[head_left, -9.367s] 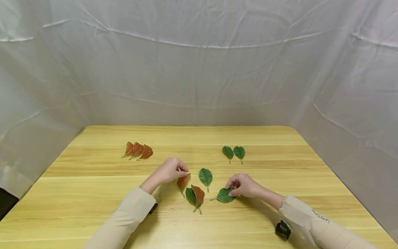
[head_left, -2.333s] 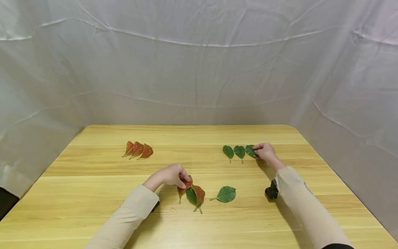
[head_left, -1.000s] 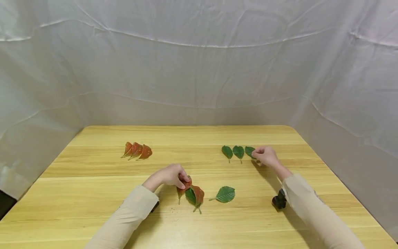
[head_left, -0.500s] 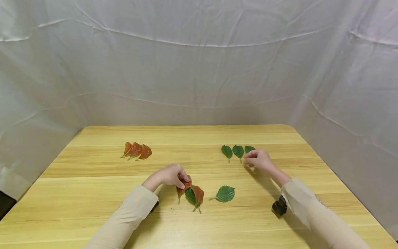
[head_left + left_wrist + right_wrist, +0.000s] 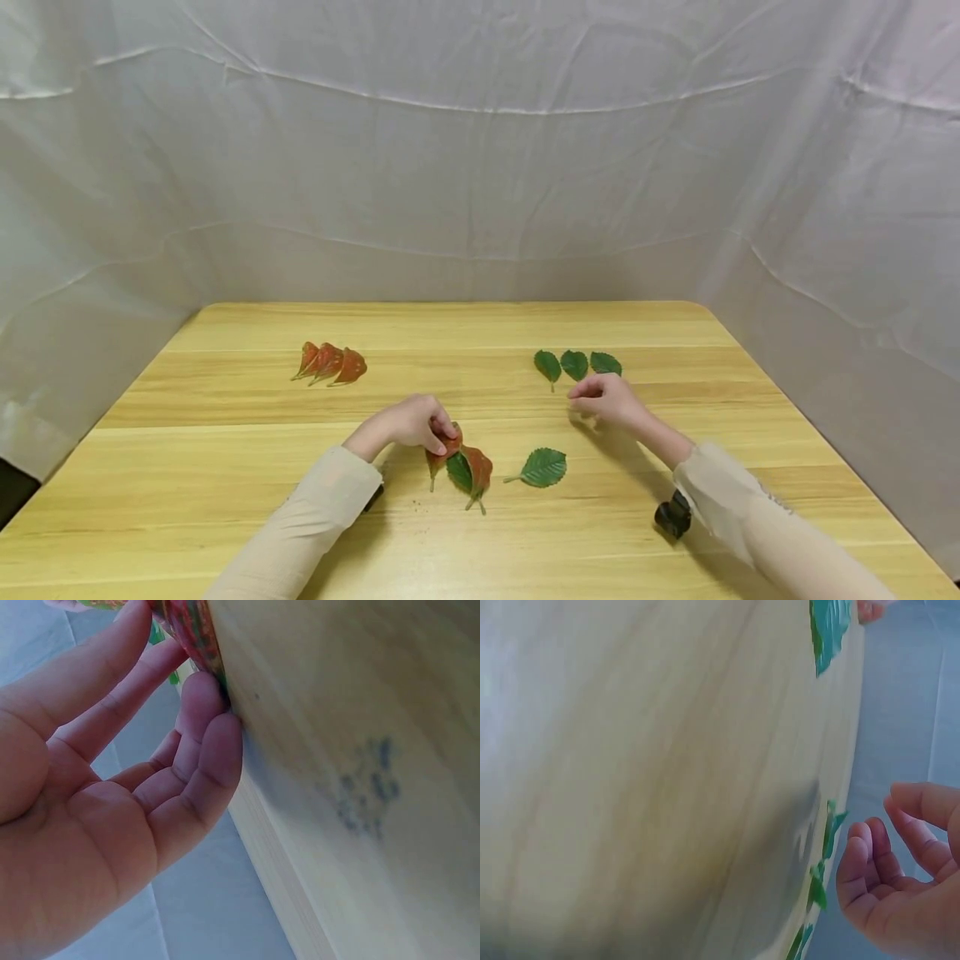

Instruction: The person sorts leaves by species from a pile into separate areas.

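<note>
My left hand (image 5: pixel 408 419) pinches a red leaf (image 5: pixel 435 463) at the table's middle; that red leaf (image 5: pixel 193 631) also shows between thumb and fingers in the left wrist view. Just right of it, another red leaf (image 5: pixel 478 470) overlaps a green leaf (image 5: pixel 459 473). My right hand (image 5: pixel 611 402) is over the table with loosely bent fingers and nothing in them, in front of a row of three green leaves (image 5: pixel 547 365). It partly hides the row's two right-hand leaves. A single green leaf (image 5: pixel 544 468) lies nearer, its stem pointing left.
Three overlapping red leaves (image 5: pixel 328 362) lie at the back left of the wooden table (image 5: pixel 225 483). Grey fabric (image 5: pixel 480 183) hangs behind the table and on both sides. Small dark specks mark the tabletop near my left hand.
My right hand has let go of the third green leaf in the back row and moved left and nearer. Earlier, it carried that leaf there. The left hand keeps its red leaf.
</note>
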A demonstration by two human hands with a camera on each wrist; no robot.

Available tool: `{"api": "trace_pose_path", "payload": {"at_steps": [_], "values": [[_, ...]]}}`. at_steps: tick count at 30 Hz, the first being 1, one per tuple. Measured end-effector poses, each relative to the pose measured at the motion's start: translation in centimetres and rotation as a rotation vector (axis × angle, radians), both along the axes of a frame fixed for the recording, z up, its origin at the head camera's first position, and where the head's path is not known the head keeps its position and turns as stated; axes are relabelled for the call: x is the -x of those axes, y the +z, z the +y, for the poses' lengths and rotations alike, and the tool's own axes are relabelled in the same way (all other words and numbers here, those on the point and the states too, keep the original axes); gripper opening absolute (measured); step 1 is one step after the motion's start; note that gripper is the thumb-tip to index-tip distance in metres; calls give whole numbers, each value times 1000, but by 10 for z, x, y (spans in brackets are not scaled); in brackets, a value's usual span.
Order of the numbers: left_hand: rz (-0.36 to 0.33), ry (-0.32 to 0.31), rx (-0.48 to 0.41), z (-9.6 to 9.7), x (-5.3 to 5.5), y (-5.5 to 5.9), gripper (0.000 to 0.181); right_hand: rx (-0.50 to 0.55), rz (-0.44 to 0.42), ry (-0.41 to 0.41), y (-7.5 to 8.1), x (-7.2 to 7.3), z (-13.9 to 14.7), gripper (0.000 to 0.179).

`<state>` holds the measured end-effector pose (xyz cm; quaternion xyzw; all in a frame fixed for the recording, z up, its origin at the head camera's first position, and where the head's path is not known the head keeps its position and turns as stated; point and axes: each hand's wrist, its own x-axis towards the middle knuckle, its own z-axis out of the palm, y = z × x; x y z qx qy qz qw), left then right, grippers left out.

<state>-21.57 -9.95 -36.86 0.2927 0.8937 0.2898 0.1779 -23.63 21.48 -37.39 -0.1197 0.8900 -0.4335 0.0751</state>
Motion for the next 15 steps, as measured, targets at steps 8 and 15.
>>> {"api": "trace_pose_path", "payload": {"at_steps": [8,15], "values": [[-2,7,3,-1,0,-1,21,-5,12,62,-2,-9,-9,12],[-2,2,-6,-1,-1,0,21,1,47,148,-1,-17,-14,10]]}}
